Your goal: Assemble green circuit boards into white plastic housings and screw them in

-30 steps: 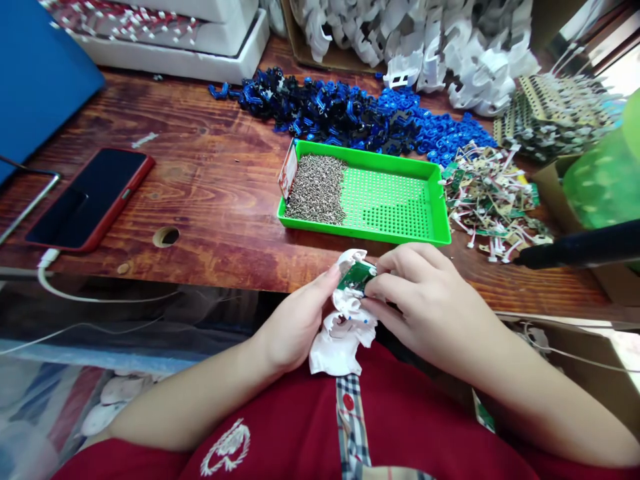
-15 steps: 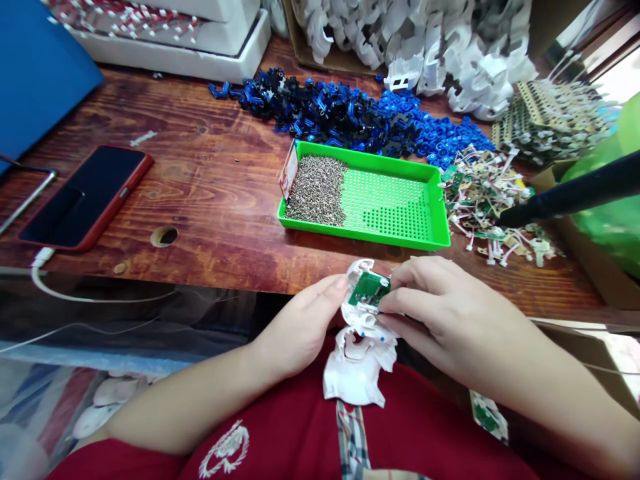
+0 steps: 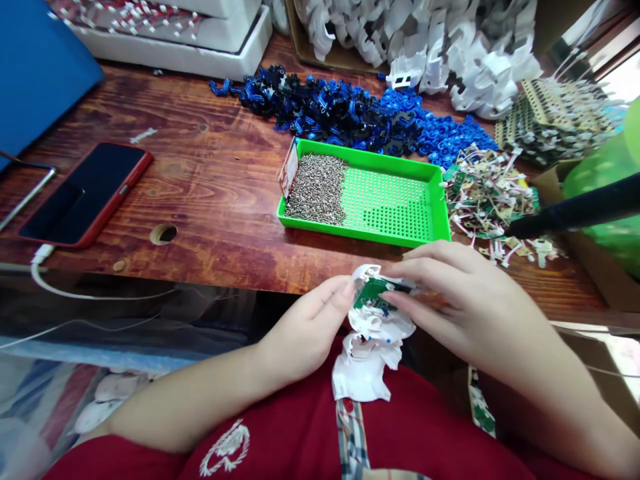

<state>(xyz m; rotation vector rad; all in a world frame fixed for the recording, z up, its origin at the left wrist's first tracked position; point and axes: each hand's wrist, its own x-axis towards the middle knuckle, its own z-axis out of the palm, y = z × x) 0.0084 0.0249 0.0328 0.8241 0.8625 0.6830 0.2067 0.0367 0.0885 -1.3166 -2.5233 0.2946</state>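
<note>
My left hand [image 3: 313, 320] grips the left side of a white plastic shell [image 3: 367, 325], its thumb on the shell's upper edge. Inside the shell sits a green circuit board [image 3: 369, 292]. From the right, my right hand [image 3: 440, 290] reaches over the board with thumb and fingers apart; the thumb touches or hovers just over the board, I cannot tell which. Its other fingertips lie at the shell's upper right and are partly blurred. Below, against my red shirt, is another white shell piece [image 3: 361, 377]. Small blue dots show on the white plastic between them.
A green tray [image 3: 365, 237] holding small screws [image 3: 317, 190] stands on the wooden table. Behind it lie blue and black plastic parts [image 3: 340, 110] and white shells [image 3: 480, 80]. Wired boards [image 3: 493, 193] are heaped at right, near a black rod [image 3: 575, 207]. A phone [image 3: 87, 193] lies left.
My right thumb has come over the board and the fingers have spread from their earlier pinch at its right edge. Both hands and the shell have shifted slightly right.
</note>
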